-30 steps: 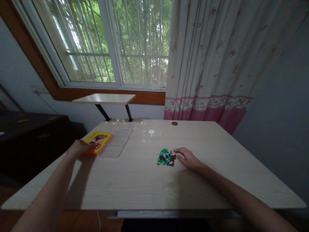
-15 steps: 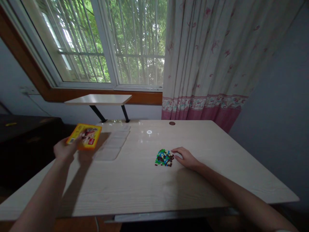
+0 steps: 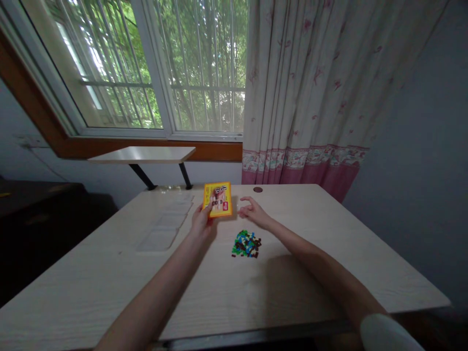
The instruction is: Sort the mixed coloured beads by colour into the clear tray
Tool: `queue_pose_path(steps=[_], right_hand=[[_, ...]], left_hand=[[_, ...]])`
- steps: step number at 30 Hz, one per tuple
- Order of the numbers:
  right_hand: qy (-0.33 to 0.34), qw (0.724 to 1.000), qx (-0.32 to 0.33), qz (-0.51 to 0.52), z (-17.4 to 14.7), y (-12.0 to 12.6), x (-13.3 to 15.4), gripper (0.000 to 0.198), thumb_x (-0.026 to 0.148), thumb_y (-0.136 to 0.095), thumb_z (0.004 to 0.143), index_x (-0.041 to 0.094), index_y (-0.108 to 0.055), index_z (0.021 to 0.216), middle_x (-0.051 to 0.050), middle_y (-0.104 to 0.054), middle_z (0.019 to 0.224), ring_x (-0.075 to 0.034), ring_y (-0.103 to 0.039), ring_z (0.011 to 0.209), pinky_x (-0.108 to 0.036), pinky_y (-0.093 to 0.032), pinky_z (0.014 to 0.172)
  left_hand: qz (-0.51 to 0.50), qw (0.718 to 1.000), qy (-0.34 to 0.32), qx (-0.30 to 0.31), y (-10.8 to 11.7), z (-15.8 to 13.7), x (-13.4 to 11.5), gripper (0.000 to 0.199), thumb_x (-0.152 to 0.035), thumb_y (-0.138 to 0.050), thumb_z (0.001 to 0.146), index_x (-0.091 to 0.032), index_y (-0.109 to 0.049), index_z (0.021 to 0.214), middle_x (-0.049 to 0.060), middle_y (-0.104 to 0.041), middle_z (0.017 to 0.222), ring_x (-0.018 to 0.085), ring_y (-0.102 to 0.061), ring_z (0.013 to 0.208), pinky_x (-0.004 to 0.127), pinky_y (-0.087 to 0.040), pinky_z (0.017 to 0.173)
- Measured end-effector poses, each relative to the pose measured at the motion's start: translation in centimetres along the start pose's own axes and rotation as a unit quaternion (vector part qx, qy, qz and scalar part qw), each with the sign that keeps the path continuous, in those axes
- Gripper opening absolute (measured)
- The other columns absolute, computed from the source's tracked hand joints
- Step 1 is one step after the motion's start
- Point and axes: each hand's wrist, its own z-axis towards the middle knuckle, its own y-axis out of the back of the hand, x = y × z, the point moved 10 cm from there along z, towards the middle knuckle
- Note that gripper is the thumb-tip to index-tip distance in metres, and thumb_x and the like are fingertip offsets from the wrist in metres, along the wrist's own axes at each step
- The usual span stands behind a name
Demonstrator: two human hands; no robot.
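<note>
Over the table [image 3: 219,302], the left grip [image 3: 200,218] clasps a yellow box [image 3: 219,196], print facing camera, long axis unclear.

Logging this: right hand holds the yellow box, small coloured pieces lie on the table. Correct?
Not quite: the head view shows the left hand holding the yellow box, not the right hand. The small coloured pieces do lie on the table.

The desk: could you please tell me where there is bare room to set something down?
The desk is bare between the right forearm and right edge, and between the pile of pieces and near edge. It is crowded beyond the pile: yellow box, left hand, right hand.
</note>
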Motion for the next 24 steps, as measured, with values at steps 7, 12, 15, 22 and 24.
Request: queue_pose_path(steps=[7, 12, 15, 22, 24], right_hand=[[-0.028, 0.994, -0.041, 0.095, 1.6, 0.1, -2.8, 0.055, 0.029, -0.069, 0.056, 0.021, -0.044, 0.103, 0.003, -0.065, 0.070, -0.012, -0.061, 0.060, -0.024, -0.047, 0.058], [-0.041, 0.984, -0.138, 0.109, 1.4, 3.4, -4.6, 0.032, 0.031, -0.060, 0.062, 0.017, -0.057, 0.091, 0.000, -0.065, 0.075, -0.012, -0.060, 0.063, -0.024, -0.049, 0.057], [-0.046, 0.982, -0.148, 0.104, 1.3, 3.8, -5.0, 0.031, 0.032, -0.061, 0.062, 0.017, -0.059, 0.089, -0.001, -0.065, 0.074, -0.013, -0.060, 0.064, -0.025, -0.049, 0.057], [0.003, 0.988, -0.143, 0.055, 0.7, 3.3, -3.3, 0.060, 0.037, -0.070, 0.055, 0.020, -0.051, 0.110, -0.007, -0.059, 0.104, -0.017, -0.059, 0.084, -0.032, -0.050, 0.072], [0.049, 0.992, -0.119, -0.015, 0.5, 2.6, -2.0, 0.084, 0.032, -0.076, 0.048, 0.025, -0.040, 0.123, -0.008, -0.046, 0.124, -0.020, -0.053, 0.099, -0.037, -0.047, 0.081]], left_hand=[[0.000, 0.999, -0.010, 0.036, -0.6, -1.0, 2.5, 0.033, -0.006, -0.061, 0.067, -0.021, -0.047, 0.092, 0.001, -0.063, 0.076, 0.013, -0.063, 0.064, 0.026, -0.052, 0.060], [0.059, 0.993, 0.013, 0.104, -1.2, -1.3, 2.6, 0.037, -0.017, -0.067, 0.062, -0.021, -0.046, 0.091, 0.002, -0.063, 0.077, 0.016, -0.063, 0.063, 0.029, -0.053, 0.052], [0.065, 0.991, 0.021, 0.114, -1.1, -1.1, 2.8, 0.034, -0.022, -0.067, 0.064, -0.021, -0.046, 0.090, 0.004, -0.063, 0.081, 0.019, -0.063, 0.064, 0.032, -0.053, 0.049], [0.027, 0.998, -0.022, 0.047, 0.6, -0.8, 2.1, 0.032, -0.012, -0.066, 0.063, -0.019, -0.042, 0.083, 0.002, -0.063, 0.078, 0.016, -0.064, 0.064, 0.027, -0.053, 0.051], [0.012, 0.999, -0.024, 0.035, 0.9, -0.9, 2.1, 0.031, -0.011, -0.066, 0.063, -0.019, -0.043, 0.083, 0.001, -0.062, 0.079, 0.015, -0.064, 0.064, 0.025, -0.053, 0.053]])
